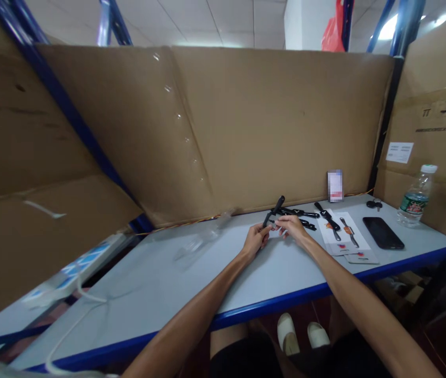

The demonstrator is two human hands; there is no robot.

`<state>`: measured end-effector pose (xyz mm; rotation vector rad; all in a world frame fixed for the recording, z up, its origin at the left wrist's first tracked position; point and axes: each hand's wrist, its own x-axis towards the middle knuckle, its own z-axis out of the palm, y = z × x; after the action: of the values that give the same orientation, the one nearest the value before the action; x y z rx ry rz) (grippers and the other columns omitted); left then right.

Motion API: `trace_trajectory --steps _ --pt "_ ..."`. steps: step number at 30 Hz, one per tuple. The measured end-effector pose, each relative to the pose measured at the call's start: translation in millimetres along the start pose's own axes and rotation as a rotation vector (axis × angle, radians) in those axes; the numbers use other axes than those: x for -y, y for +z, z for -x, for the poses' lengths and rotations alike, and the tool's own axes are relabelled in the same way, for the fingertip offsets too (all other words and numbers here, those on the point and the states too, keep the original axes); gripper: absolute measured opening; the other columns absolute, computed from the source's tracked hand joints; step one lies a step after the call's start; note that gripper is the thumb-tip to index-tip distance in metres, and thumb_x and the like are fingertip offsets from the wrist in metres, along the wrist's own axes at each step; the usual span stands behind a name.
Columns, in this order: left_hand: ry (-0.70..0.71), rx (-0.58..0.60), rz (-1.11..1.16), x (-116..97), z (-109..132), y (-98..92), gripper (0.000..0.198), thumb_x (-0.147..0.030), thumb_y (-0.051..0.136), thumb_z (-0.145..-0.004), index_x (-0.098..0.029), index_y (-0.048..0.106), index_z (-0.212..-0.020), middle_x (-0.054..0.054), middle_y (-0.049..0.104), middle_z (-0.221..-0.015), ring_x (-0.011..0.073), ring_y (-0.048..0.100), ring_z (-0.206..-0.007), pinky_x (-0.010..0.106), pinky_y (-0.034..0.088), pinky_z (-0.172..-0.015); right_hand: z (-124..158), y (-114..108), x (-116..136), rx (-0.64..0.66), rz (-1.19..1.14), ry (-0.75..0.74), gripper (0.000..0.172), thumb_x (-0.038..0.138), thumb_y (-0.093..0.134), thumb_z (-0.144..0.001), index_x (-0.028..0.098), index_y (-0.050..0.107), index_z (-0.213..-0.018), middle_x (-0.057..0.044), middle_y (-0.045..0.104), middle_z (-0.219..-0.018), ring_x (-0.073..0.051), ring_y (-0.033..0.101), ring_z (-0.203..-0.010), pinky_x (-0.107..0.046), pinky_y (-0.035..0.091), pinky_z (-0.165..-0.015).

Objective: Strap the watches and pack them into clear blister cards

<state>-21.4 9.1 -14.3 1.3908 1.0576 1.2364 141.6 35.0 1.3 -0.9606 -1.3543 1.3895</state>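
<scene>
My left hand (255, 240) and my right hand (292, 227) meet over the grey table (175, 289), fingers pinched together on a black watch strap (274, 209) that sticks up and away between them. Just behind the hands lies a small pile of more black straps (297, 213). To the right, another black strap (328, 216) rests across white printed cards (344, 236).
A black phone (383, 232), keys (374, 204) and a water bottle (416, 196) sit at the table's right end. Clear plastic bags (197, 242) lie left of my hands. A white power strip (73, 270) lies far left. Cardboard sheets (246, 131) wall in the table.
</scene>
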Motion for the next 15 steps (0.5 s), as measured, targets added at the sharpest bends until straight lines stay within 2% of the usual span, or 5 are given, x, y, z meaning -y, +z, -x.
trace_trajectory --steps 4,10,15 --pt "0.021 0.032 -0.005 -1.3 0.9 -0.1 0.050 -0.063 0.076 -0.070 -0.018 0.056 -0.078 -0.007 0.047 -0.050 0.0065 0.037 -0.037 0.021 0.024 -0.038 0.4 -0.1 0.2 -0.011 0.024 -0.022 0.018 0.028 0.075 -0.079 0.015 0.068 -0.070 -0.002 0.069 -0.067 -0.008 0.056 -0.046 -0.016 0.038 -0.037" --pt "-0.053 0.032 0.024 -2.9 3.1 -0.1 0.049 -0.059 0.079 -0.069 -0.018 0.056 -0.084 -0.009 0.042 -0.052 0.0043 0.029 -0.037 0.019 0.013 -0.038 -0.5 1.9 -2.6 -0.041 0.091 -0.048 0.023 0.031 0.076 -0.079 0.016 0.066 -0.066 0.000 0.068 -0.063 -0.007 0.055 -0.043 -0.016 0.038 -0.037" --pt "-0.069 0.000 0.007 1.2 0.6 1.4 0.046 -0.058 0.077 -0.073 -0.017 0.057 -0.082 -0.009 0.042 -0.049 0.0044 0.027 -0.035 0.020 0.013 -0.037 -2.0 5.3 -7.8 -0.053 0.128 -0.081 0.021 0.026 0.070 -0.083 0.016 0.065 -0.065 0.001 0.066 -0.060 -0.008 0.055 -0.042 -0.016 0.039 -0.036"
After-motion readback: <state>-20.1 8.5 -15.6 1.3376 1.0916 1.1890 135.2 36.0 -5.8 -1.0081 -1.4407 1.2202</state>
